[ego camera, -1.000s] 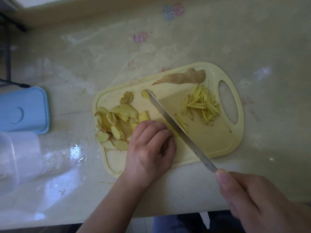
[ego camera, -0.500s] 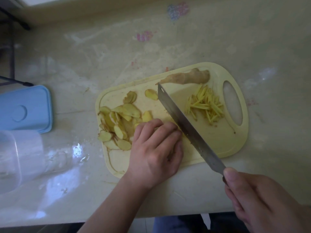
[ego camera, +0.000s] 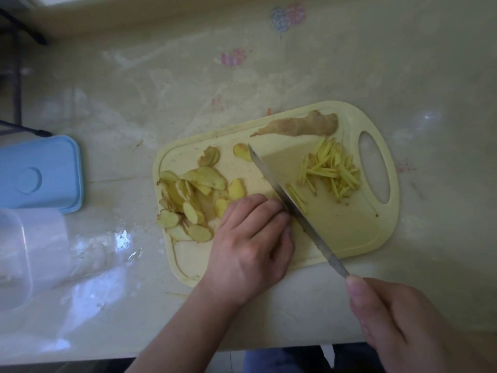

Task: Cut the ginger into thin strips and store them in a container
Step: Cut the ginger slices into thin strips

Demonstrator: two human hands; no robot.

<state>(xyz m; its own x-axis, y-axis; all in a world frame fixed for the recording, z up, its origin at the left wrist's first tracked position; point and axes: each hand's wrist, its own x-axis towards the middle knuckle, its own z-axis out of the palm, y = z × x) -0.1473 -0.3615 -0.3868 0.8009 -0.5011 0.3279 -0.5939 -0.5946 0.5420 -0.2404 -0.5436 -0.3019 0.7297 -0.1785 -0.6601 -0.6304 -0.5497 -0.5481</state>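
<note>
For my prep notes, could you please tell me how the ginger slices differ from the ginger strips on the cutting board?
The ginger slices are broad, flat ovals; the ginger strips are thin sticks. The slices are heaped at the board's left, beside the left hand; the strips lie right of the knife, near the handle hole. Both are pale yellow and rest on the cutting board.

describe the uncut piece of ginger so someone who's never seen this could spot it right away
Find the pale yellow cutting board on the counter, with an oval handle hole at its right end. Along its far edge, just left of that hole, lies the uncut ginger piece. It is one long, knobbly, tan-brown lump, unlike the yellow ginger strips just below it and the flat ginger slices heaped at the board's left.
</note>
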